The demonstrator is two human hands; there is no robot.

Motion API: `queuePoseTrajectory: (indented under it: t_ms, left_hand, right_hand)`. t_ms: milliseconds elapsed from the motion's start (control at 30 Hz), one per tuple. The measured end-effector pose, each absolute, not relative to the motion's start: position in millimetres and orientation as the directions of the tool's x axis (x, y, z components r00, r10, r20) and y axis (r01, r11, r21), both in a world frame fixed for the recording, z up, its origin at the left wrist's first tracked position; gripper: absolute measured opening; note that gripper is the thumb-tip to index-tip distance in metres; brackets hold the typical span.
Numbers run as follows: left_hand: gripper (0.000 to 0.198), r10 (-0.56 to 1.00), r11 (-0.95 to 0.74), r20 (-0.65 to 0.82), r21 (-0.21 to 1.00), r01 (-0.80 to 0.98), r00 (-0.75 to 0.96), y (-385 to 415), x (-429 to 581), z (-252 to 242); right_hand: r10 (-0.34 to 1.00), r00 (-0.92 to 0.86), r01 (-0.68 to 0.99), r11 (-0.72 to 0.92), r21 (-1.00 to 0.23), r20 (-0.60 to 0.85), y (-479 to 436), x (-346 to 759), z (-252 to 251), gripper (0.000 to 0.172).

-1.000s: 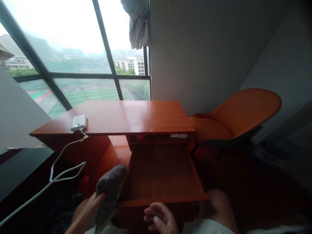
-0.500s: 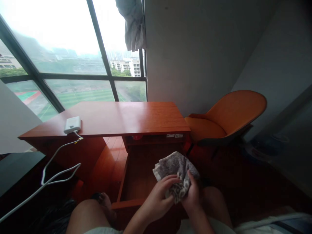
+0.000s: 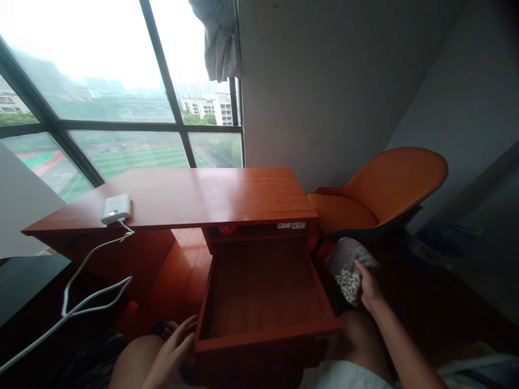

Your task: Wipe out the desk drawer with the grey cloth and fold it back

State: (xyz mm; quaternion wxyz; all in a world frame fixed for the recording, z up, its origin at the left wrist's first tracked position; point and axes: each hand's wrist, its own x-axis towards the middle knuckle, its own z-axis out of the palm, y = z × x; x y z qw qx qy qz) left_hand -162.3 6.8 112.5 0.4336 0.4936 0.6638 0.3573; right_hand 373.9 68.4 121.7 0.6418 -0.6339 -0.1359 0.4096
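Hazy daylight through a big window (image 3: 101, 81) at 11 o'clock; grey wall (image 3: 324, 81) at 1 o'clock; orange chair (image 3: 377, 200) at 3 o'clock, beside the counter (image 3: 203, 194).

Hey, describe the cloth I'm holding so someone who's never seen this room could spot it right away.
Start at the red-brown wooden desk by the window and drop to its pulled-out drawer. Just right of the drawer, in front of the orange chair, the right hand grips a bunched cloth. Unlike the smooth wood and chair around it, it is crumpled, grey-brown with a pale patterned patch.
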Motion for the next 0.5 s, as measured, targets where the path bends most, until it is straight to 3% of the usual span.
queuePoseTrajectory:
  t_ms: [100, 233, 300, 400, 500]
  left_hand:
    - [0.047, 0.963, 0.264, -0.22, 0.891, 0.368, -0.157, 3, -151, 111]
    - [0.05, 0.952, 0.294, -0.231, 0.869, 0.398, -0.199, 4, -150, 110]
    - [0.051, 0.95, 0.302, -0.236, 0.867, 0.397, -0.206, 4, -152, 107]
    - [0.052, 0.95, 0.305, -0.249, 0.861, 0.407, -0.187, 3, -156, 102]
    - [0.051, 0.954, 0.293, -0.238, 0.859, 0.419, -0.18, 1, -157, 97]
  right_hand:
    - [0.815, 0.465, -0.154, -0.309, -0.939, -0.344, 84, 333, 115, 0.053]
    - [0.893, 0.353, -0.096, -0.261, -0.961, -0.278, 91, 297, 115, 0.056]
    - [0.909, 0.302, -0.104, -0.266, -0.958, -0.285, 84, 300, 113, 0.049]
    - [0.917, 0.293, -0.018, -0.279, -0.96, -0.272, 62, 317, 102, 0.042]
    - [0.89, 0.38, 0.022, -0.28, -0.96, -0.251, 40, 328, 84, 0.046]
